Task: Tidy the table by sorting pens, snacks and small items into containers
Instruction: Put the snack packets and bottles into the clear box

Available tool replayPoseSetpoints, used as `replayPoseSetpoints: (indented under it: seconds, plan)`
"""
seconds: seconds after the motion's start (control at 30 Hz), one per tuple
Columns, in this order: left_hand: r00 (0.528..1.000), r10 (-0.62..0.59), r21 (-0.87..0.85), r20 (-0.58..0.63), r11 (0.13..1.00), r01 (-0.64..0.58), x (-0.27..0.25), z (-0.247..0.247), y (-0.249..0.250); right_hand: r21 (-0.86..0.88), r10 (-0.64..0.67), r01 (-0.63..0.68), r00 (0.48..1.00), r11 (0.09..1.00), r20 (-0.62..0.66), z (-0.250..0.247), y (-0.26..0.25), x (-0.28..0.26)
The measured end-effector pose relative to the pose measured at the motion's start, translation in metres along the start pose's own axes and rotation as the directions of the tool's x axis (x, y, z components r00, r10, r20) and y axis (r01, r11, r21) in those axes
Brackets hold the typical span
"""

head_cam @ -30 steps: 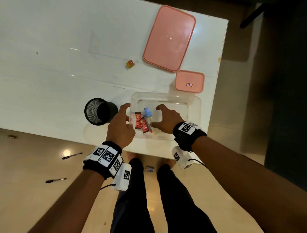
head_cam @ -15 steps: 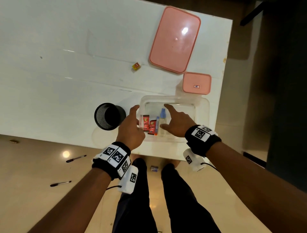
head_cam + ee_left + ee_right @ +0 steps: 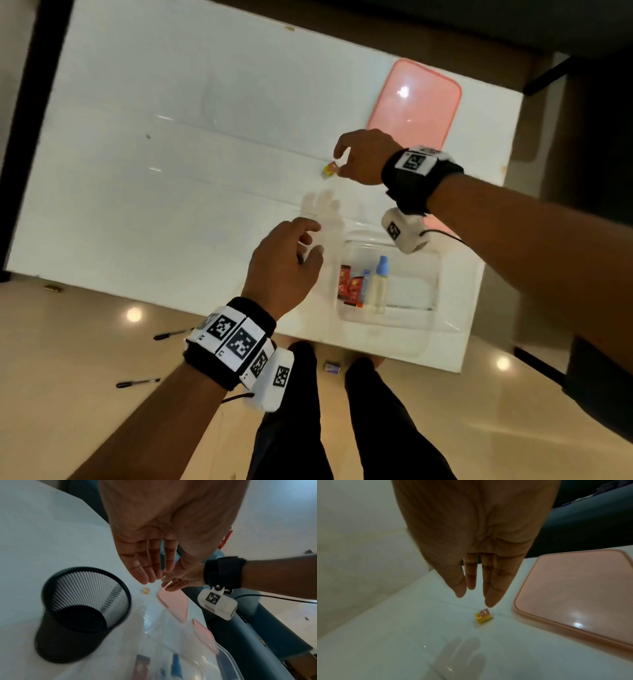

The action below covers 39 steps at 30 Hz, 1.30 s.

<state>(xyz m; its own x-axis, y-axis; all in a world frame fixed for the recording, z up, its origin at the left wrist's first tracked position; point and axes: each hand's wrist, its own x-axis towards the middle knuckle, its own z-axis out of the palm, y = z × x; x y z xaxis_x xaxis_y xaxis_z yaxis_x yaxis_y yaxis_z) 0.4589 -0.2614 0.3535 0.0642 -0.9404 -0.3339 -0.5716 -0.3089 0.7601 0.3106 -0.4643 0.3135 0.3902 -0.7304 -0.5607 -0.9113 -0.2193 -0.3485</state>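
A small yellow cube [image 3: 330, 168] [image 3: 482, 616] lies on the white table [image 3: 171, 171], left of the large pink lid [image 3: 414, 102]. My right hand [image 3: 339, 163] [image 3: 475, 599] hangs just above the cube with straight fingers, holding nothing. My left hand [image 3: 313, 240] [image 3: 154, 577] hovers open over the black mesh cup [image 3: 82, 608], which it mostly hides in the head view. The clear container [image 3: 452, 301] near the front edge holds red snack packets [image 3: 349, 286], a blue-capped bottle [image 3: 378, 284] and a blue item.
A small pink lid [image 3: 204, 632] lies beside the container, mostly hidden by my right wrist in the head view. Two pens [image 3: 173, 334] [image 3: 137, 383] and a small blue box [image 3: 332, 367] lie on the floor, with my legs below the table's front edge.
My right hand left the clear container and reached out to the far yellow cube. My left hand came off the container's rim and now hovers over the mesh cup.
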Motion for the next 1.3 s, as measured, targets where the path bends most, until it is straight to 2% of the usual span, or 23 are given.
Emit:
replayPoseSetpoints:
  seconds: [0.1,0.2,0.3,0.37,0.47,0.53,0.67,0.77,0.83,0.9,1.0,1.13,1.23,1.3]
  plan:
    - [0.989,-0.014,-0.045,-0.145,0.999,0.007,0.004,-0.026,-0.029,-0.151,0.06,-0.055,0.998,0.987,0.028,0.018,-0.008,0.046]
    - [0.97,-0.127,0.019,-0.208,0.991,0.134,0.005,-0.043,-0.082,-0.283,0.105,-0.083,0.992,0.955,0.063,0.035,-0.016,0.069]
    - [0.956,-0.28,0.264,-0.088,0.919,0.293,-0.003,-0.047,-0.138,-0.344,0.109,-0.076,0.991,0.936,0.077,0.048,-0.019,0.075]
    - [0.937,-0.35,0.374,-0.007,0.868,0.327,-0.013,-0.044,-0.163,-0.372,0.112,-0.08,0.992,0.925,0.064,0.052,-0.021,0.075]
    - [0.948,-0.317,0.429,0.02,0.859,0.278,-0.027,-0.031,-0.181,-0.317,0.106,-0.093,0.994,0.944,0.024,0.044,-0.03,0.063]
    - [0.961,-0.276,0.464,0.004,0.852,0.243,-0.033,-0.025,-0.186,-0.192,0.073,-0.079,0.997,0.978,-0.041,0.031,-0.041,0.046]
    - [0.966,-0.257,0.475,-0.017,0.848,0.233,-0.035,-0.022,-0.185,0.065,0.015,-0.004,0.986,0.998,-0.165,0.002,-0.059,-0.015]
    - [0.965,-0.262,0.444,-0.028,0.861,0.246,-0.038,-0.017,-0.177,0.12,-0.019,0.05,0.969,0.992,-0.245,-0.006,-0.051,-0.074]
    - [0.957,-0.289,0.396,-0.036,0.875,0.279,-0.046,-0.007,-0.17,0.162,0.009,0.038,0.96,0.986,-0.278,0.004,-0.033,-0.114]
    - [0.951,-0.308,0.311,-0.025,0.902,0.301,-0.057,0.005,-0.157,0.17,0.064,-0.025,0.972,0.985,-0.227,0.025,-0.005,-0.146]
    - [0.965,-0.259,0.238,0.043,0.941,0.241,-0.08,0.025,-0.124,0.122,0.128,-0.121,0.99,0.985,-0.053,0.063,0.037,-0.176]
    - [0.971,-0.184,0.093,0.151,0.981,0.171,-0.097,0.056,-0.073,0.107,0.141,-0.145,0.989,0.984,0.046,0.099,0.061,-0.174]
    - [0.981,-0.15,-0.045,0.125,0.987,0.157,-0.09,0.079,-0.049,0.071,0.106,-0.109,0.994,0.992,0.034,0.113,0.057,-0.148]
    - [0.981,-0.17,-0.091,0.097,0.98,0.179,-0.079,0.088,-0.041,0.022,0.091,-0.092,0.995,0.995,0.038,0.116,0.049,-0.13]
